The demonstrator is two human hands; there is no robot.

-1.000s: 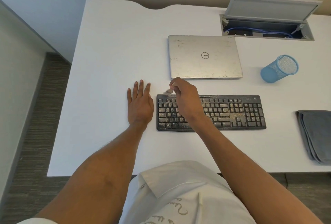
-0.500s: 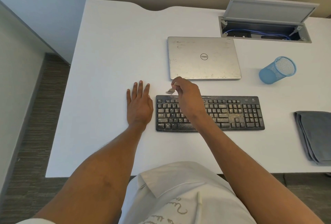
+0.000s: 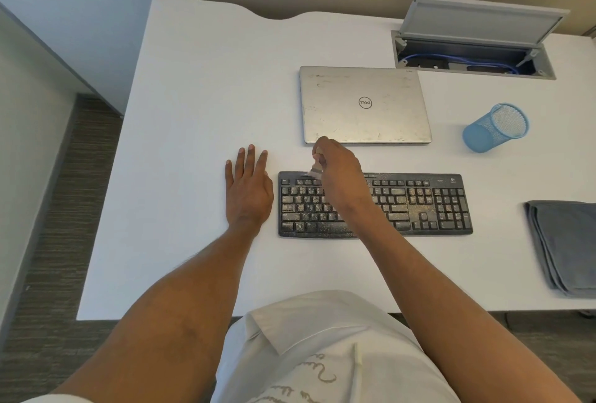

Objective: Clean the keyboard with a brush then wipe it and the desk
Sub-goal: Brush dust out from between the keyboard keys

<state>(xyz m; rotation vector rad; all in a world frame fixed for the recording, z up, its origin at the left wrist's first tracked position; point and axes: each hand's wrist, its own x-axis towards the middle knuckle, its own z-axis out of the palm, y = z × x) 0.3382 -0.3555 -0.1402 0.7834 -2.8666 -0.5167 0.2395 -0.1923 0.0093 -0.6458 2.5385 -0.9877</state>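
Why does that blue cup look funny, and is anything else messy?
The blue mesh pen cup has tipped over on its side on the white desk, right of the closed Dell laptop, and looks empty. The black keyboard is speckled with crumbs; the right hand holds a small brush at its top edge.

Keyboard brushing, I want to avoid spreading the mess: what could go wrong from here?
1. The brush in the right hand works the far left edge of the keyboard, so grit could be flicked toward the closed laptop just behind it.
2. The left hand lies flat on the desk beside the keyboard, not on it, so the keyboard might slide.
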